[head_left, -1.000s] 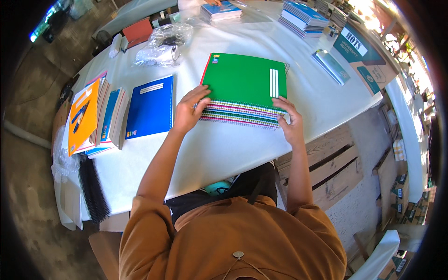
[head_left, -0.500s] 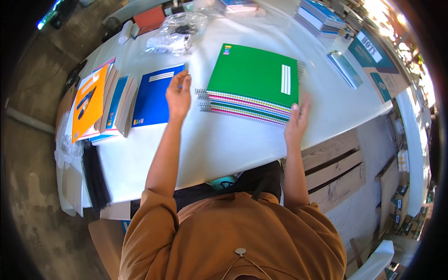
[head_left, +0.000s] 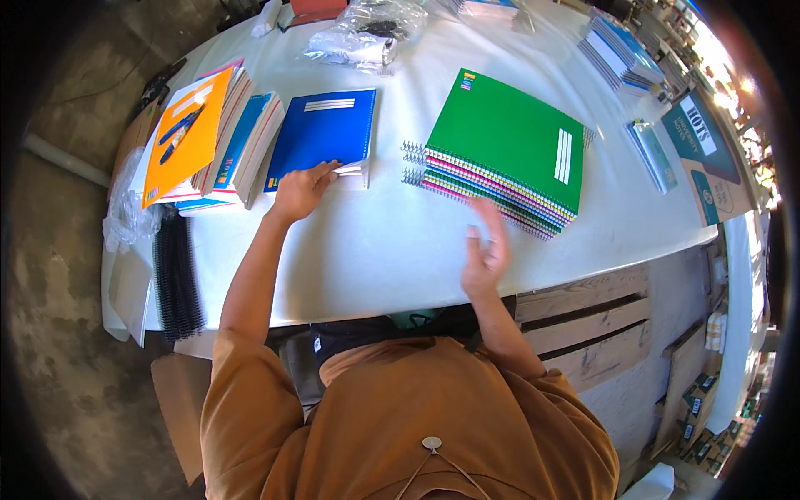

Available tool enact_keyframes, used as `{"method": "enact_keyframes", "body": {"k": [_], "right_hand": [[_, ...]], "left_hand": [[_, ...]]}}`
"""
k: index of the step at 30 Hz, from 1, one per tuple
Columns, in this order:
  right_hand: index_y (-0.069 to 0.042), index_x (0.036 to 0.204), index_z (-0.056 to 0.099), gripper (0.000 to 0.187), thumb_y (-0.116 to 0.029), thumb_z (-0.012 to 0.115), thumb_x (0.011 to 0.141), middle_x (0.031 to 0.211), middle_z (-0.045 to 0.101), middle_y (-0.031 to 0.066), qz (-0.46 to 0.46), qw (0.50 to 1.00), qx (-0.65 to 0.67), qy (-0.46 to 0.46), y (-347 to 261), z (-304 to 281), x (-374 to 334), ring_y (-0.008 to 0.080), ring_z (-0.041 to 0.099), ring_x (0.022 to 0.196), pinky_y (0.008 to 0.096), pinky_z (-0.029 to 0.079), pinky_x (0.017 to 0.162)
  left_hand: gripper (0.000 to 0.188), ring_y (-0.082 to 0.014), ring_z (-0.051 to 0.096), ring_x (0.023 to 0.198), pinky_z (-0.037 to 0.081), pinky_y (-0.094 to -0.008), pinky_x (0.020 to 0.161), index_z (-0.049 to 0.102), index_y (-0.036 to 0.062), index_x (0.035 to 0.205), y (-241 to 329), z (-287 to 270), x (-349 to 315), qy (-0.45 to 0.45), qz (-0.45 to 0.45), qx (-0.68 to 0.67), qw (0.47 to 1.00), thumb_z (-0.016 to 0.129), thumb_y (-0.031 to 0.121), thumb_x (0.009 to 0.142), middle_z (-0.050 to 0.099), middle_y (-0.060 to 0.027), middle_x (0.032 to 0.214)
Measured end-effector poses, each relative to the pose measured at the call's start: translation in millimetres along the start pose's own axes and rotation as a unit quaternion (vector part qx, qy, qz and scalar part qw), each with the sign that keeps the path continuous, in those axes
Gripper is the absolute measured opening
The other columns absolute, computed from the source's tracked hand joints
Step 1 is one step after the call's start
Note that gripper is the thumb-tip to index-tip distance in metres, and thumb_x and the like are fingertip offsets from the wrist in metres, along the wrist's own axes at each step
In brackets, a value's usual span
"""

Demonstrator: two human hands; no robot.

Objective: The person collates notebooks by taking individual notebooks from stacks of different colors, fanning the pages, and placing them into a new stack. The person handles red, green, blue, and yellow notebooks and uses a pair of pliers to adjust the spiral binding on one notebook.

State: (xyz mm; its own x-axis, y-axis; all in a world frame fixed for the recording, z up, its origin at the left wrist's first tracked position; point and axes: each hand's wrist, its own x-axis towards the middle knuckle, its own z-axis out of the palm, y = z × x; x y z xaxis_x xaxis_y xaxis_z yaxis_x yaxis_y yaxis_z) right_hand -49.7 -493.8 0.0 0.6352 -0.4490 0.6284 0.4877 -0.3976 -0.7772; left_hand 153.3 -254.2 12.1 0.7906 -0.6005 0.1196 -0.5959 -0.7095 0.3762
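Observation:
A blue notebook (head_left: 323, 125) with white label lines lies on the white-covered table. My left hand (head_left: 302, 193) is at its near right corner, fingers closed on the edge, and the corner looks slightly raised with pale pages showing beneath. To the right sits a stack of spiral-bound notebooks (head_left: 508, 137), a green cover on top, wire coils jutting out at both sides. My right hand (head_left: 485, 258) hovers just in front of that stack, fingers apart and a little blurred, with nothing in it.
At left stand piled papers under an orange cover (head_left: 187, 125) with a dark blue tool on it. Black binding coils (head_left: 177, 275) hang by the table's left edge. Clear plastic bags (head_left: 367, 37) lie at the back. More notebooks (head_left: 621, 54) and a printed carton (head_left: 708, 158) are at right.
My left hand came down to the blue notebook's near corner and closed on it. My right hand left the green stack's right side and moved left. The view shifted, moving table things rightward.

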Motion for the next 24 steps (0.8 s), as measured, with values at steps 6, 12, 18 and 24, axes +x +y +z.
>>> {"method": "enact_keyframes", "body": {"k": [6,12,18,24], "right_hand": [[0.002,0.124,0.047,0.041,-0.009,0.054,0.085,0.119,0.056,0.0162,0.162,0.961,0.054,-0.219,22.2,78.6,9.4,0.0233,0.053,0.112,0.0324,0.039,0.094],[0.010,0.130,0.035,0.057,-0.019,0.054,0.085,0.128,0.046,0.0265,0.243,0.940,0.061,-0.231,70.0,129.2,17.2,0.0292,0.048,0.118,0.0312,0.037,0.095],[0.012,0.134,0.027,0.071,-0.022,0.059,0.081,0.132,0.042,0.0249,0.367,0.889,0.158,-0.223,33.7,149.3,32.4,0.0284,0.043,0.123,0.0311,0.036,0.097],[0.005,0.138,0.025,0.074,-0.033,0.057,0.082,0.138,0.037,0.0186,0.418,0.854,0.195,-0.241,17.8,153.6,70.4,0.0249,0.032,0.130,0.0350,0.023,0.105]], "left_hand": [[0.036,-0.0337,0.054,0.106,0.042,-0.0380,0.091,0.059,0.0115,0.116,-5.7,-7.1,0.5,-0.029,-0.076,-0.039,0.996,0.051,0.033,0.088,0.057,-0.0156,0.116],[0.040,-0.0345,0.059,0.099,0.044,-0.0361,0.086,0.059,0.0026,0.113,-2.9,4.7,-2.7,0.016,-0.104,-0.088,0.991,0.054,0.033,0.087,0.060,-0.0189,0.109],[0.029,-0.0341,0.061,0.081,0.046,-0.0380,0.080,0.065,0.0083,0.105,-25.4,34.7,-12.4,0.184,-0.017,-0.150,0.971,0.056,0.030,0.087,0.064,-0.0164,0.096],[0.030,-0.0310,0.061,0.084,0.044,-0.0365,0.085,0.066,0.0095,0.104,-28.3,37.3,-10.6,0.167,-0.046,-0.202,0.964,0.057,0.032,0.086,0.064,-0.0152,0.100]]}}
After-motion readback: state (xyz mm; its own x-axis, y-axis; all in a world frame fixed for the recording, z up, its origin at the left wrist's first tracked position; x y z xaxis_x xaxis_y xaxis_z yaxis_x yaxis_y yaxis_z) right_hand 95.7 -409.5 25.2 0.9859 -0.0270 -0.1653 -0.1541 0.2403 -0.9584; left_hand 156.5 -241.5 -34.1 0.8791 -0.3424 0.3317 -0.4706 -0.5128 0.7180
